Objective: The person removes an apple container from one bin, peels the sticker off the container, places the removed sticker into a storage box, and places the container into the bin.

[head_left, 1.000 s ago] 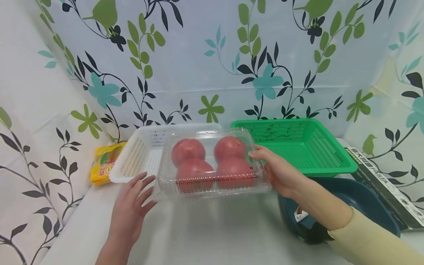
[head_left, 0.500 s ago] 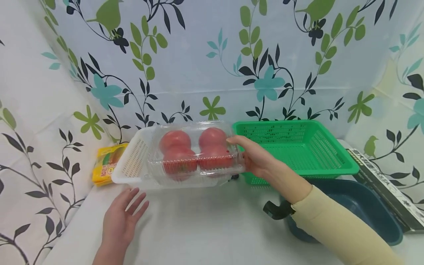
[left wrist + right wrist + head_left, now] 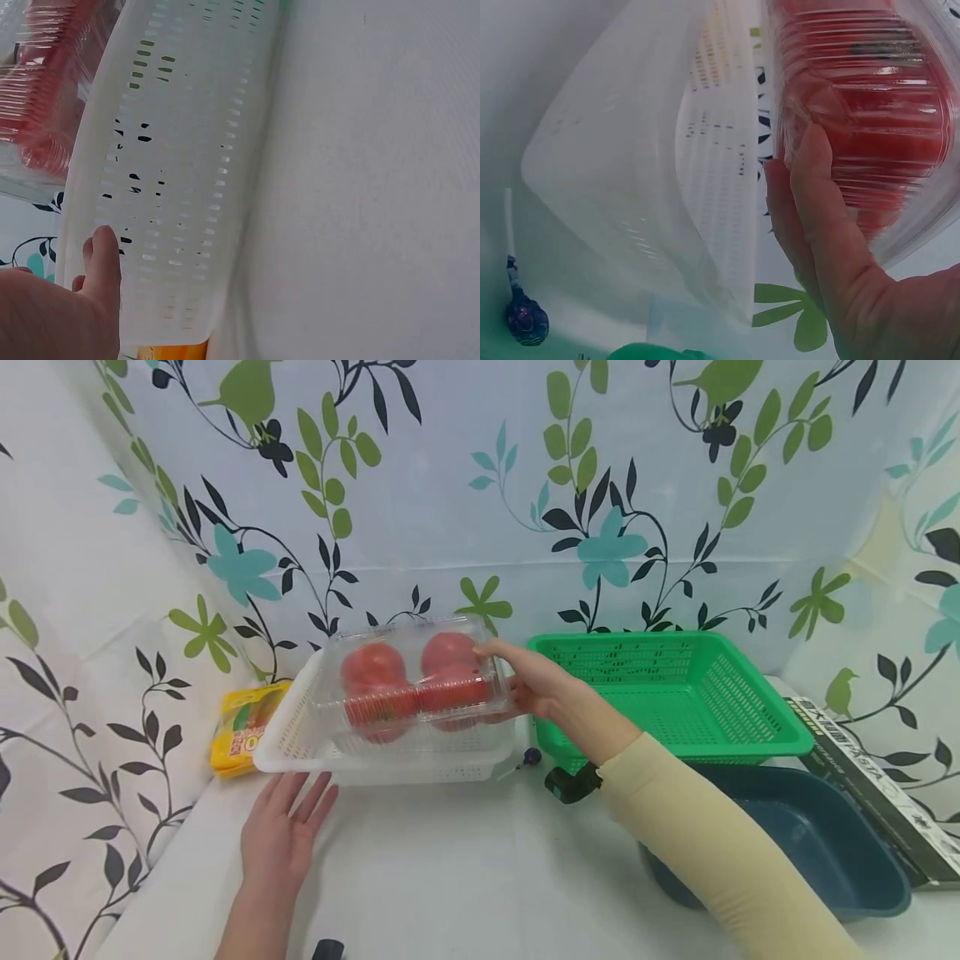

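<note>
My right hand [image 3: 534, 683] holds the right end of a clear plastic clamshell box [image 3: 412, 714], thumb on top and fingers at the side. Several red tomatoes [image 3: 372, 665] show through its lid. The box hangs tilted over the white perforated basket [image 3: 420, 773], covering much of its inside. In the right wrist view, the fingers [image 3: 817, 176] lie against the ribbed end of the box. My left hand [image 3: 279, 839] reaches to the basket's front left with relaxed fingers and holds nothing. The left wrist view shows its fingers close by the basket's wall [image 3: 180, 172].
A green basket [image 3: 750, 748] stands right of the white one, with a dark blue basin [image 3: 817, 835] in front of it. A long black box [image 3: 885, 810] lies at far right. A yellow packet [image 3: 243, 731] sits at left. A wrapped lollipop [image 3: 532, 757] lies between the baskets.
My right hand has carried the tomato box left and back, over the white basket. My left hand has come off the box's left side and moved to the basket's front.
</note>
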{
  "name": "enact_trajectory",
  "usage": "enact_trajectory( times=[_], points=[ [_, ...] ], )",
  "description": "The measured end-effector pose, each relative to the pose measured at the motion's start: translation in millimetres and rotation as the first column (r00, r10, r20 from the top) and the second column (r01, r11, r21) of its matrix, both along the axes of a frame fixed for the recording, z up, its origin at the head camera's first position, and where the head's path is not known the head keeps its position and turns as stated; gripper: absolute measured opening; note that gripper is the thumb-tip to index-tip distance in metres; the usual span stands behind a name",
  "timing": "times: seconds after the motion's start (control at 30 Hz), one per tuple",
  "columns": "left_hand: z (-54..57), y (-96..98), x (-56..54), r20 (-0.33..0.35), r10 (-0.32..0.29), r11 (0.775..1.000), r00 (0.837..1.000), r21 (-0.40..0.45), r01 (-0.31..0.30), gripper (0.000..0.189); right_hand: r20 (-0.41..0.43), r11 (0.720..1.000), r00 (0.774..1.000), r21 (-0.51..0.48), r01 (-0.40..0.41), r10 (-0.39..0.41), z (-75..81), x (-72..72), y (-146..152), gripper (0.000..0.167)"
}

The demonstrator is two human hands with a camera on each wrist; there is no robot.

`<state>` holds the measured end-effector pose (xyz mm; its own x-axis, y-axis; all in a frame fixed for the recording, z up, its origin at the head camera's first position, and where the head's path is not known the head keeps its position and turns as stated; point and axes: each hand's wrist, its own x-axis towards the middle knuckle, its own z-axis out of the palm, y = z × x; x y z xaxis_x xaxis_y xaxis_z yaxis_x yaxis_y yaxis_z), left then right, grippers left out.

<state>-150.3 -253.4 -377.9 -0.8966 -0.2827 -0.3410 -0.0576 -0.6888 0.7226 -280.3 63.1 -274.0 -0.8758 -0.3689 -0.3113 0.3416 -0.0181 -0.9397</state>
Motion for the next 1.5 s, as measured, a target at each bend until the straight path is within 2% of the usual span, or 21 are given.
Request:
enact_trajectory(
  times=[0.23,0.6,0.93,1.1,1.5],
  points=[
    [-0.9,2.6,-6.6,0.001,0.107,0.991,0.994,0.083,-0.107,0.087,0.025,0.999,1.0,0.028,0.015,-0.015,-3.5,-23.6,-16,0.071],
    [-4.8,-0.4,-10.5,-0.025,0.154,0.981,0.988,0.12,-0.15,0.062,0.057,0.999,0.998,0.031,0.037,-0.039,-8.3,-47.0,-43,0.07],
    [-7.5,1.6,-13.3,-0.032,0.153,0.979,0.988,0.144,-0.147,0.055,0.061,0.999,0.998,0.051,0.001,-0.004,-10.2,-61.7,-57,0.068],
    [-8.2,3.0,-14.7,-0.032,0.154,0.977,0.987,0.153,-0.148,0.053,0.074,0.999,0.997,0.053,0.013,-0.017,-13.1,-67.4,-62,0.07],
    [-9.6,3.5,-11.7,-0.036,0.135,0.978,0.99,0.164,-0.127,0.056,0.115,0.998,0.993,0.059,0.033,-0.039,-32.8,-77.2,-68,0.071]
  ],
)
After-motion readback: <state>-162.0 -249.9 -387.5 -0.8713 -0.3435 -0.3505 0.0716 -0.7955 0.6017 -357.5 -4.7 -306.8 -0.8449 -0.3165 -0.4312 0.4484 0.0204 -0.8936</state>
